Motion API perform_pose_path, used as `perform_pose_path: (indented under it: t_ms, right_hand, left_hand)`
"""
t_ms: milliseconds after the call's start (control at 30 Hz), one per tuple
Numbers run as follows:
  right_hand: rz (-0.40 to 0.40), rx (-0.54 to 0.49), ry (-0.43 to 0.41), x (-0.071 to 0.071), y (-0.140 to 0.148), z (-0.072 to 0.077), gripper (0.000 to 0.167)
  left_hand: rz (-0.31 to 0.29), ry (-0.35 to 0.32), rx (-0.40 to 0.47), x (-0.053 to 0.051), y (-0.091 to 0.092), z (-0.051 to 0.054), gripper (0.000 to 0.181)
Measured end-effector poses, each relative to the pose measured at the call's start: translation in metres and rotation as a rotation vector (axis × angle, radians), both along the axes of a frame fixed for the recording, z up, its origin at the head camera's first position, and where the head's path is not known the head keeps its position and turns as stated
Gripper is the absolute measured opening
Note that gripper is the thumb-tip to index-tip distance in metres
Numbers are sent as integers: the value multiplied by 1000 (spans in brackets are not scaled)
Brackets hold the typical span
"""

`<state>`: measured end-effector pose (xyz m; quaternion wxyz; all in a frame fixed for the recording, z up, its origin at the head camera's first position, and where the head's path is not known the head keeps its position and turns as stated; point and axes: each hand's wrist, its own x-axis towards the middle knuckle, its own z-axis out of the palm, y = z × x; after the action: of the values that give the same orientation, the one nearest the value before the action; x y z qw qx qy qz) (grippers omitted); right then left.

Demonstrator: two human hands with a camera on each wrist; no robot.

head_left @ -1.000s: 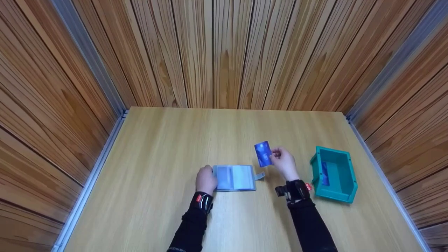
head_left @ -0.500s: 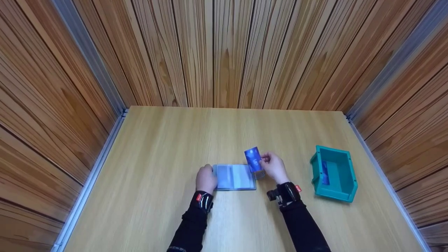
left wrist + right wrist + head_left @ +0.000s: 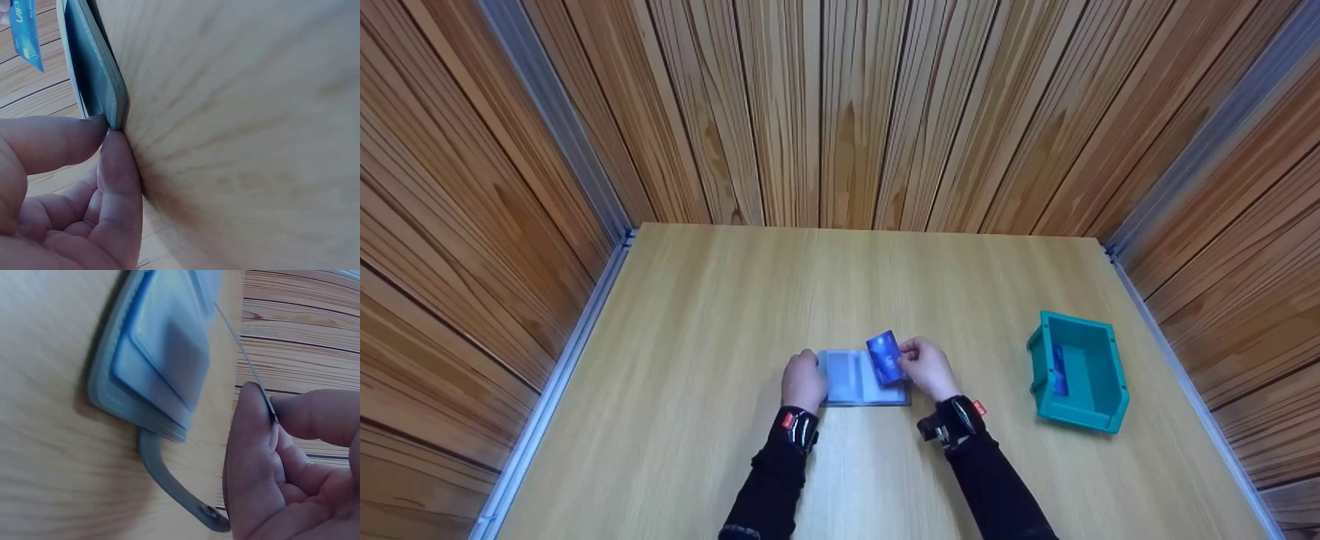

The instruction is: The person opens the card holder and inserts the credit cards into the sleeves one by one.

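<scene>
A light blue card holder (image 3: 844,376) lies spread on the table, its clear sleeves showing. My left hand (image 3: 803,381) pinches its left edge between thumb and finger, as the left wrist view shows up close. Between thumb and fingertips my right hand (image 3: 928,367) holds a blue card (image 3: 886,357), tilted above the right-hand sleeves. In the right wrist view the card (image 3: 244,354) appears edge-on, apart from the sleeves (image 3: 171,343) at its near end. A strap with a snap (image 3: 180,489) sticks out from the holder's right side.
A green bin (image 3: 1081,416) stands on the right of the table, with another blue card (image 3: 1060,369) leaning inside along its left wall. Wood-panelled walls (image 3: 840,112) enclose the table (image 3: 697,300) at the back and both sides.
The right hand has carried the blue card leftward and slightly nearer, from beside the holder to over its right half. The left hand has stayed at the holder's left edge.
</scene>
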<state>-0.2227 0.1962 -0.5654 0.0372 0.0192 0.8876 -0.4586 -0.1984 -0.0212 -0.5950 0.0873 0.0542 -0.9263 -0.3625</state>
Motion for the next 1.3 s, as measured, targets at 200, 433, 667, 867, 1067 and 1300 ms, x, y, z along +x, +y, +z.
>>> perform_pose_path:
  t_ms: [200, 433, 667, 867, 1067, 1300]
  right_hand:
    - [9, -1, -22, 3, -6, -4, 16]
    - [44, -3, -19, 5, -10, -7, 15]
    - [49, 16, -36, 7, -13, -9, 15]
    - [46, 35, -32, 7, -16, -12, 16]
    - [42, 32, -27, 8, -19, -13, 17]
    - [45, 87, 4, 9, -23, -15, 17]
  left_hand:
    - [1, -35, 0, -1, 0, 1, 6]
    - [2, -32, -1, -1, 0, 1, 6]
    - [6, -47, 12, -2, 0, 1, 6]
    - [1, -20, 1, -2, -1, 0, 6]
    - [-6, -4, -11, -1, -1, -1, 7]
    - [-3, -25, 17, 0, -1, 1, 5]
